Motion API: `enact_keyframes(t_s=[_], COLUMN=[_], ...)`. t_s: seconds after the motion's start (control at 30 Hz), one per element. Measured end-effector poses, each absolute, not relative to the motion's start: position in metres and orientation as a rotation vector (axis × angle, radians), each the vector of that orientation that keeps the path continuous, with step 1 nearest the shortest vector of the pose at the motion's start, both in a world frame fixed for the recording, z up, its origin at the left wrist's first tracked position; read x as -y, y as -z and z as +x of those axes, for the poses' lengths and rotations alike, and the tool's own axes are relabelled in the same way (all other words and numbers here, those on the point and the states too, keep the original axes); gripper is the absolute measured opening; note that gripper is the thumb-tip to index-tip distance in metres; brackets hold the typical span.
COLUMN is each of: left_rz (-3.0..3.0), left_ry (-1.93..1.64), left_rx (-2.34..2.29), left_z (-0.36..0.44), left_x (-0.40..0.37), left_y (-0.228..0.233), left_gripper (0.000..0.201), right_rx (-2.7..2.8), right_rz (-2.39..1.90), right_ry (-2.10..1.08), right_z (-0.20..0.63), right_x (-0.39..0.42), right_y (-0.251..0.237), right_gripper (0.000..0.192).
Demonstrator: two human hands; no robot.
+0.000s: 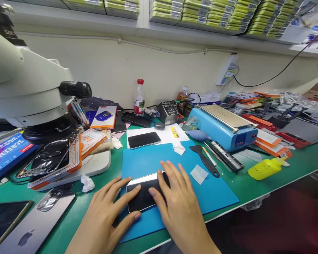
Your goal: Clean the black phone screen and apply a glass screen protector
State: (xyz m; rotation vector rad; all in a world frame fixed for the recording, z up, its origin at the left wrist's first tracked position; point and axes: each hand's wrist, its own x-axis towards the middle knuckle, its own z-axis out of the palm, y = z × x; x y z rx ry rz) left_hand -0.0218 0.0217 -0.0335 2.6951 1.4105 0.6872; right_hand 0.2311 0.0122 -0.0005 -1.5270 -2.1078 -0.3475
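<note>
One blue mat (153,160) lies on the green bench; all positions are given from it. On its near part lies one dark-screened phone (141,192), glass up. The left hand (106,211) is open, fingers spread, thumb and forefinger touching the phone's left end. The right hand (178,204) is also open, lying flat over the phone's right end (neither hand grips). Also on the mat: two small white wipes (198,174), and one black spatula (205,160) at its right edge. Behind the mat, one second phone (143,139) on white paper. Right of the mat: one blue heating plate (224,127) and one yellow bottle (265,168). Left of it: one microscope (29,91).
</note>
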Motion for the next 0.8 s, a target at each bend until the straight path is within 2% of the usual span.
enact_keyframes(t_s=[0.13, 0.3, 0.5, 0.8], left_rz=[2.742, 2.771, 2.604, 2.534], left_ry=[-0.659, -0.619, -0.625, -0.721], left_rx=[-1.419, -1.423, -1.499, -1.541], left_z=[-0.027, -0.028, -0.024, -0.013], left_x=[-0.024, -0.025, -0.017, -0.014], left_y=[0.040, 0.040, 0.030, 0.021], left_gripper=[0.055, 0.057, 0.064, 0.059], right_rx=[2.101, 1.803, 1.837, 2.016], right_rz=[-1.536, -1.683, -1.590, -1.498], right_ry=[0.094, 0.052, 0.003, 0.017], right_z=[0.240, 0.275, 0.277, 0.267], right_x=[-0.014, -0.020, -0.015, -0.010], right_y=[-0.001, 0.005, 0.012, 0.005], right_gripper=[0.041, 0.047, 0.038, 0.036])
